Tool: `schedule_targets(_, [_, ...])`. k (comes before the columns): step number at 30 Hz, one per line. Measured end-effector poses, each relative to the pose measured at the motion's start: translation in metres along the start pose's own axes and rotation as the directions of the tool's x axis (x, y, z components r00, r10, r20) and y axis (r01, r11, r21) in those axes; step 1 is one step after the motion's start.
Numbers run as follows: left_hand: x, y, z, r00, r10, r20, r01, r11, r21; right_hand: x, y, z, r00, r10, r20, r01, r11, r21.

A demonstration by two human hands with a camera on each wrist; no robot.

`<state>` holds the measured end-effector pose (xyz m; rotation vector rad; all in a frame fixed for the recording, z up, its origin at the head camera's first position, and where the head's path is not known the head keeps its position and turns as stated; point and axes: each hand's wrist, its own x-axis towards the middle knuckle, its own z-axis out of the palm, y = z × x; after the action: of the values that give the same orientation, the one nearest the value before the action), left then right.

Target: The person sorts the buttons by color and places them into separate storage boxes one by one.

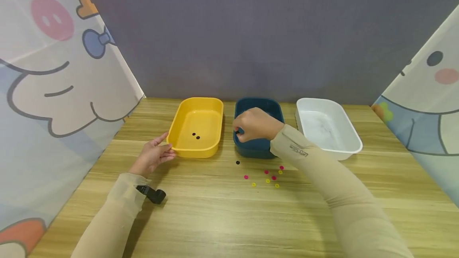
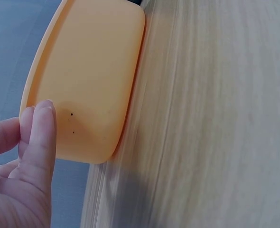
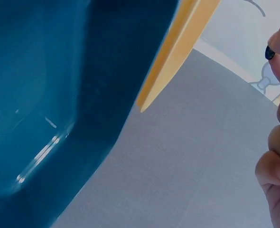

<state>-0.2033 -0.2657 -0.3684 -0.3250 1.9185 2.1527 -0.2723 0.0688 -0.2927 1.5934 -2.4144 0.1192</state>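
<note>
The surface (image 1: 201,210) bears a yellow tray (image 1: 204,120) touching the left grip (image 1: 152,156). Below the right grip (image 1: 256,124), blue tray (image 1: 252,152); rightward, white tray (image 1: 328,130); nearer, discs (image 1: 274,178).

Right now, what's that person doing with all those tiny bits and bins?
The person's right grip pinches a small black piece near the blue bin, while the left grip holds the yellow bin by its near left corner. Two black dots already lie in the yellow bin. Another black bit, four pink pieces and four yellow pieces sit on the table. The white bin stands on the right.
</note>
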Motion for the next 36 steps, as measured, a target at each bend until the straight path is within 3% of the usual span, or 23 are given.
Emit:
schedule_targets(9, [0.000,0.000,0.002,1.000,-0.007,-0.009,0.007,1.000,-0.005,0.013,0.005,0.016,0.979,-0.088,-0.184,0.091,0.996,0.007])
schedule_targets(13, [-0.001,0.001,0.002,1.000,-0.005,0.001,0.005,1.000,-0.017,0.022,0.005,0.017,0.971,-0.102,-0.217,0.105,0.995,0.002])
schedule_targets(18, [-0.002,0.001,0.001,1.000,-0.001,-0.008,0.001,1.000,-0.014,0.034,0.002,0.017,0.976,-0.098,-0.193,0.101,0.995,0.004])
schedule_targets(26, [-0.001,0.003,0.002,1.000,-0.009,-0.016,0.009,1.000,0.008,0.049,-0.002,0.020,0.995,-0.054,-0.080,0.054,0.999,0.001])
schedule_targets(36, [-0.002,-0.001,0.003,1.000,0.006,-0.020,-0.006,1.000,0.024,0.074,-0.007,0.018,1.000,-0.026,-0.005,0.026,0.999,0.040])
